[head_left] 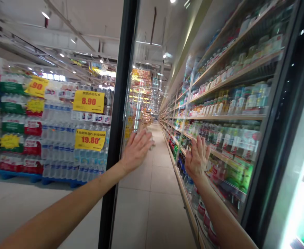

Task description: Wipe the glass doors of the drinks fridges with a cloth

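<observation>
one glass door (164, 155) directly ahead of left hand (138, 148) and right hand (197, 157), inside a dark frame (118, 114); holding nothing, with palms forward, fingers extended and loosely together; cannot tell whether touching it.

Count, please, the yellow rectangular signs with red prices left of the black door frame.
3: the yellow rectangular sign showing .90 at upper left, the 8.90 sign right of it, and the 19.80 sign below that. Others may be hidden.

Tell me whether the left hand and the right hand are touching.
Apart. The head view shows a clear gap between the left hand and the right hand, with pale floor tiles visible in it.
</observation>
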Action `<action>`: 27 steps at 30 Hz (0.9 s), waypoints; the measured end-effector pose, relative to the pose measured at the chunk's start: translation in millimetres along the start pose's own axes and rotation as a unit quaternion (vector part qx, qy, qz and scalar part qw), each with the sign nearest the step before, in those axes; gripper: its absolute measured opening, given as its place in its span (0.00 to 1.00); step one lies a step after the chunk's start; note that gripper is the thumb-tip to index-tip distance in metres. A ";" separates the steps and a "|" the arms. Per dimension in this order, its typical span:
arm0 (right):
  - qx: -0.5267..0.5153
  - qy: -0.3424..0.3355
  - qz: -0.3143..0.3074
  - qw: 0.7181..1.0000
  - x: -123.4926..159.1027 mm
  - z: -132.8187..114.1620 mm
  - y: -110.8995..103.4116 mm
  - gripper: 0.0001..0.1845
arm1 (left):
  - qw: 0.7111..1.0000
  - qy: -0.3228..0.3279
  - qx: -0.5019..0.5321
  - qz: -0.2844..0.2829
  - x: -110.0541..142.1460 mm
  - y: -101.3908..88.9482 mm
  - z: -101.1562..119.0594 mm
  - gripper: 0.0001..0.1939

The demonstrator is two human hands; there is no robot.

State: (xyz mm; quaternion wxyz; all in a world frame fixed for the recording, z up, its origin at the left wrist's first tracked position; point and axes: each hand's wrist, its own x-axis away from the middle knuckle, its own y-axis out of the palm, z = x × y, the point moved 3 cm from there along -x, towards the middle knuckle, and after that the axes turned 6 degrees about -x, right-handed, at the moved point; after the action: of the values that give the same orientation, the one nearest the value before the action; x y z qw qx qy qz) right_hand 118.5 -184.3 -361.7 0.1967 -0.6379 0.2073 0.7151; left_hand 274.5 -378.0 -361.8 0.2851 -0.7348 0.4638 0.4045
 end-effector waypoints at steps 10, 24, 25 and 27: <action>-0.012 0.012 -0.005 1.000 3.0 -0.3 1.2 0.29 | 0.999 -0.036 0.005 0.007 -37.6 6.4 -0.9 0.17; 0.021 0.036 0.005 0.999 7.7 35.5 -12.3 0.28 | 0.987 0.160 0.033 -0.009 -120.8 30.7 29.7 0.17; 0.021 0.039 0.005 0.999 8.8 36.9 -12.5 0.28 | 0.970 0.237 0.044 -0.022 -119.6 32.0 37.1 0.17; 0.025 0.052 0.010 0.998 9.5 41.2 -13.0 0.28 | 0.959 0.277 0.049 -0.036 -126.3 33.4 37.5 0.17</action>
State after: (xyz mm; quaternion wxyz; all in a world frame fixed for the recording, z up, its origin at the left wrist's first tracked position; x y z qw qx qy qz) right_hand 90.3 -150.7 -367.6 0.1945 -0.6668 0.2419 0.6775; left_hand 201.1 -304.8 -273.9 0.1954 -0.8196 0.5170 0.1512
